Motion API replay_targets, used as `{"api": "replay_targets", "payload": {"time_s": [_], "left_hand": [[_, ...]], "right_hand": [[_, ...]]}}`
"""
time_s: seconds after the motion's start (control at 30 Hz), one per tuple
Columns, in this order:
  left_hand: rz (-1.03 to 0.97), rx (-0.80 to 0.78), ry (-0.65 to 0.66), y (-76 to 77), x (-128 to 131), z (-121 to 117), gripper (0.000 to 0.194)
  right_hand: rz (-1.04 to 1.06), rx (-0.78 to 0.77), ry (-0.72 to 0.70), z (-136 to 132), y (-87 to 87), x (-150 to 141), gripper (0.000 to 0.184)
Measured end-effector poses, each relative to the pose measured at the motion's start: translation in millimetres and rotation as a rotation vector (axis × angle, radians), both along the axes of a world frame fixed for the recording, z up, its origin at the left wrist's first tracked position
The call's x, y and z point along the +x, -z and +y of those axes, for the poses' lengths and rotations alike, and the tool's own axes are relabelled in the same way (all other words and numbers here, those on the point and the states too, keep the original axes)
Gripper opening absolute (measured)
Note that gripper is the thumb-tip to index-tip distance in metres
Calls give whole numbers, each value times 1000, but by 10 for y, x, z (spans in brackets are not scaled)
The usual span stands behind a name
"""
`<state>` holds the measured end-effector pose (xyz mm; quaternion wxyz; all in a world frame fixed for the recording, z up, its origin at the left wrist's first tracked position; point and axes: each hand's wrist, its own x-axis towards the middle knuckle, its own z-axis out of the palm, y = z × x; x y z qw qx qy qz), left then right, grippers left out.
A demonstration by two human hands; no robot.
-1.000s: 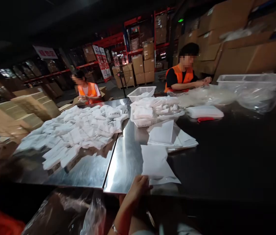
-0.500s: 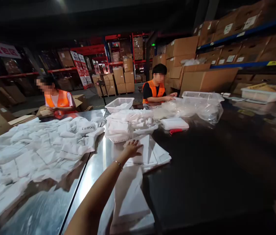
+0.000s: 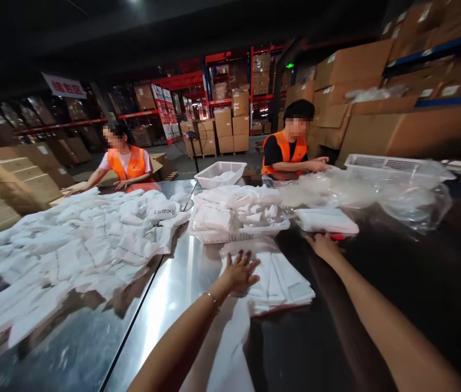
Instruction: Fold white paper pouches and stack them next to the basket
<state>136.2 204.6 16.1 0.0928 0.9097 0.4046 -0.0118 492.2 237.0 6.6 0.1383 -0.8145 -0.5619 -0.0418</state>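
My left hand [image 3: 240,271] lies with its fingers spread on a fanned stack of flat white sheets or bags [image 3: 283,280]. Another long white piece [image 3: 230,345] hangs toward me below that stack. My right hand [image 3: 324,246] reaches over the dark table, fingers apart, at the near edge of a folded white bundle [image 3: 326,220]. A small red object [image 3: 338,236] shows beside that hand, partly hidden; its kind is unclear. Just beyond my left hand stands a white perforated basket [image 3: 234,236] heaped with folded white pieces.
A large pile of white pieces [image 3: 91,234] covers the left table. Clear plastic bags [image 3: 414,198] and another white basket [image 3: 398,163] sit at the back right. Two people in orange vests [image 3: 131,164] work across the table. Cartons and racks stand behind.
My right hand has come in from the lower right to the red object and bundle. My left hand stays on the stack. The view has turned slightly left.
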Motion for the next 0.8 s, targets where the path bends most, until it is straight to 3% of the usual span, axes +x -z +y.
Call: {"api": "replay_targets", "payload": {"time_s": [0.1,0.27,0.4,0.5,0.6,0.7,0.8], "left_hand": [[-26,7,-17,-14,9,-29,59],[-47,-18,-116,-20,174,-99,60],[-26,-73,-260,-57,283,-120,63],[-4,-73,-414,-141,279,-167,68],[13,-59,-497,-299,263,-272,65],[13,-4,-517,-571,196,-419,42],[-4,44,-524,-875,-89,-658,33]], "right_hand": [[156,191,-26,-305,102,181,14],[503,498,-100,-969,161,361,17],[844,522,-142,-1481,152,219,31],[1027,476,-152,-1692,68,-2,38],[1067,396,-227,-1575,-92,-306,43],[972,325,-332,-1170,-254,-676,49],[795,313,-417,-853,-367,-1066,51]]}}
